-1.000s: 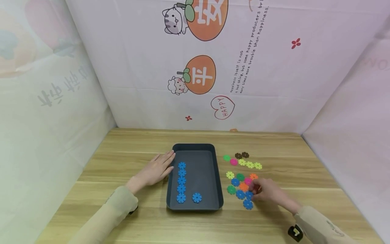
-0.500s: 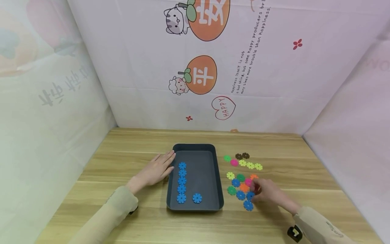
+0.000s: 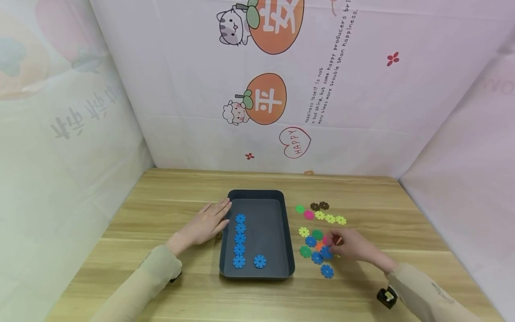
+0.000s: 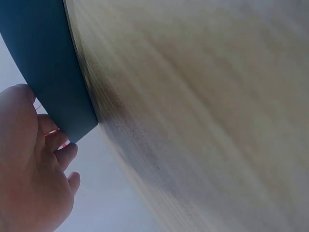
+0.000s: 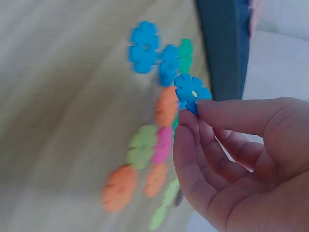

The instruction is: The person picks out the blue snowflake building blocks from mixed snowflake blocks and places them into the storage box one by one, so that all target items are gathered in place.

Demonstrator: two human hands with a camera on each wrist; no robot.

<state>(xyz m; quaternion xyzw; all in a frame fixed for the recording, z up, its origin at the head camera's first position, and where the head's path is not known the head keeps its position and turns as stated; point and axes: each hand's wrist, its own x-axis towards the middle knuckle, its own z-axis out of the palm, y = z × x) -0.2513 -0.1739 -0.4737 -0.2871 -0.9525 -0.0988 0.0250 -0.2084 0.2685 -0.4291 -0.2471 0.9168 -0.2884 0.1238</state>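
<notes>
My right hand [image 3: 351,246] pinches a blue snowflake disc [image 5: 188,90] between thumb and fingertips, raised over the scattered discs in the right wrist view. Beneath and around it lie loose discs, among them an orange disc [image 5: 166,107], a pink disc [image 5: 162,145] and a blue disc [image 3: 327,271]. Extended fingers of my left hand [image 3: 203,226] rest on the left rim of the dark grey tray [image 3: 257,194]. Inside the tray, several blue discs [image 3: 239,239] form a column along the left side. A single blue disc [image 3: 259,261] lies right of the column's near end.
Right of the tray, toward the back, are two brown discs [image 3: 319,206], a pink disc [image 3: 308,215] and a row of yellow discs [image 3: 330,218]. The wooden table [image 3: 193,295] meets a printed white cloth wall [image 3: 193,134] at its back edge.
My right hand has lifted a blue disc from the near right of the pile and moved slightly left and away from me. My left hand and the tray stay put.
</notes>
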